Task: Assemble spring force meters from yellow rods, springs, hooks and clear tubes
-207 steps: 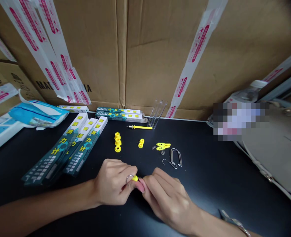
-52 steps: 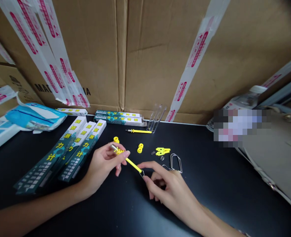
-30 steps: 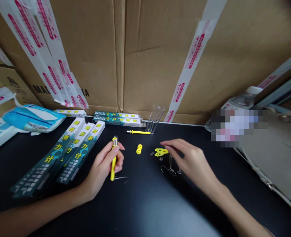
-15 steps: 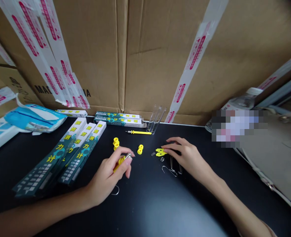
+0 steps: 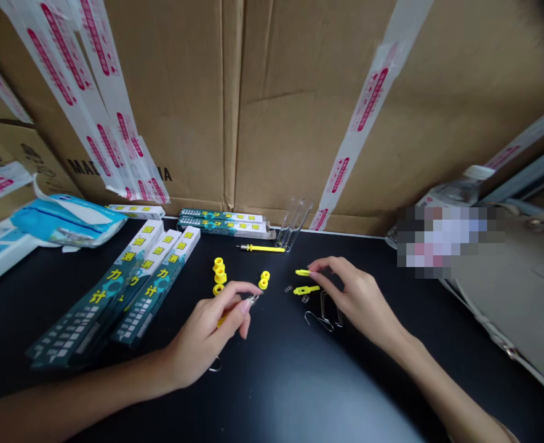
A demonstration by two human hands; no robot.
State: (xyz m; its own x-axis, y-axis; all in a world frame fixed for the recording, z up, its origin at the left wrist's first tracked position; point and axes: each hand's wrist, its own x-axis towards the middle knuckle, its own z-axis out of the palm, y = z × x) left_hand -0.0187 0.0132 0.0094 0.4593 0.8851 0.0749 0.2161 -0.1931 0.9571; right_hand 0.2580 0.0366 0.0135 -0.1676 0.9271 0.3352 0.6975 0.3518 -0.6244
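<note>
My left hand (image 5: 210,335) grips a yellow rod with a metal end (image 5: 250,301); its wire hook (image 5: 215,366) pokes out below my palm. My right hand (image 5: 352,298) pinches a small flat yellow piece (image 5: 302,272) just above the black table (image 5: 300,381). A second flat yellow piece (image 5: 306,289) lies beneath it, next to a small spring (image 5: 288,288). Metal hooks (image 5: 324,312) lie partly under my right hand. Yellow caps (image 5: 218,275) and a yellow pair (image 5: 263,280) sit between my hands.
Green and white boxes (image 5: 128,286) lie at the left, more (image 5: 223,220) at the back. A second yellow rod (image 5: 263,248) and clear tubes (image 5: 293,221) lie by the cardboard wall (image 5: 272,104). A blue packet (image 5: 64,215) is far left, a grey bag (image 5: 521,289) at the right.
My right hand has lifted one flat yellow piece off the table, leaving the other lying there. My left hand has tilted the yellow rod so its metal end points right.
</note>
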